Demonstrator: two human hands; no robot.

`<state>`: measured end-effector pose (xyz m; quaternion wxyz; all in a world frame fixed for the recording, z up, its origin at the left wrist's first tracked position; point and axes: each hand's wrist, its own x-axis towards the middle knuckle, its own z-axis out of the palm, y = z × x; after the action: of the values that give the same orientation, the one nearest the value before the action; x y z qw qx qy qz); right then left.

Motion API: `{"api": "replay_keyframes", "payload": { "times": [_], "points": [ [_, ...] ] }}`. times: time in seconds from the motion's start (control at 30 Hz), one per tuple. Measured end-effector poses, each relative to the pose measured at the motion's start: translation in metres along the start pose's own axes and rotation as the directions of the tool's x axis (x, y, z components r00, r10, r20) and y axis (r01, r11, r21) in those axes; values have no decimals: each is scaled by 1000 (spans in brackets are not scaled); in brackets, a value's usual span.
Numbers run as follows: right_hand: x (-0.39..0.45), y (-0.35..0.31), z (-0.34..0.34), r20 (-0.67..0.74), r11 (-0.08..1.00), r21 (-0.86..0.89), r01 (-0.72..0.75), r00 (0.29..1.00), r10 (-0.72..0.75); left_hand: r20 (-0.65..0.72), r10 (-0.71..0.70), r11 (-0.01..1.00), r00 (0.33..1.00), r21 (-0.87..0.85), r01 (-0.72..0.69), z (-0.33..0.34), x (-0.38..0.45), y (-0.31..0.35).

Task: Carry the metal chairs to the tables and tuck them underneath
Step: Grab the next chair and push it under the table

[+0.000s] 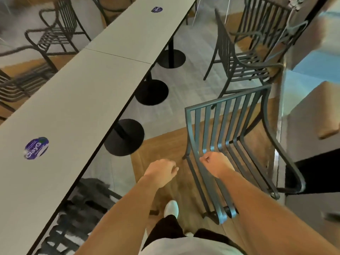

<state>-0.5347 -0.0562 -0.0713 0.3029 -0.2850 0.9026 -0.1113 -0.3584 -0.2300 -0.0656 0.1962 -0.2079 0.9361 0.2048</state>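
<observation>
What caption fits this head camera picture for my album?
Right hand grips a metal chair beside the long grey table; left hand holds nothing.

The left hand's (pixel 161 172) fingers are hidden behind its back, so a grip cannot be told. The chair (pixel 77 214) under the table (pixel 73 100) is blurred (only dark bars are seen). The far chair (pixel 53 28) is smeared. The sticker's (pixel 36 148) small words cannot be read.
</observation>
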Motion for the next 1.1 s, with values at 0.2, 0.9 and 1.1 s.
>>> {"api": "replay_keyframes", "payload": {
  "times": [0.2, 0.9, 1.1],
  "points": [
    [38, -10, -25, -9, 997, 53, -62, 998, 63, 10, 83, 996, 996, 23, -84, -33, 66, -17],
    [140, 46, -94, 20, 941, 187, -282, 959, 283, 123, 396, 908, 910, 97, -408, -113, 228, 58],
    [176, 33, -107, -37, 863, 296, -409, 898, 438, 201, 570, 783, 797, 162, -601, -147, 299, 62]
  ]
}}
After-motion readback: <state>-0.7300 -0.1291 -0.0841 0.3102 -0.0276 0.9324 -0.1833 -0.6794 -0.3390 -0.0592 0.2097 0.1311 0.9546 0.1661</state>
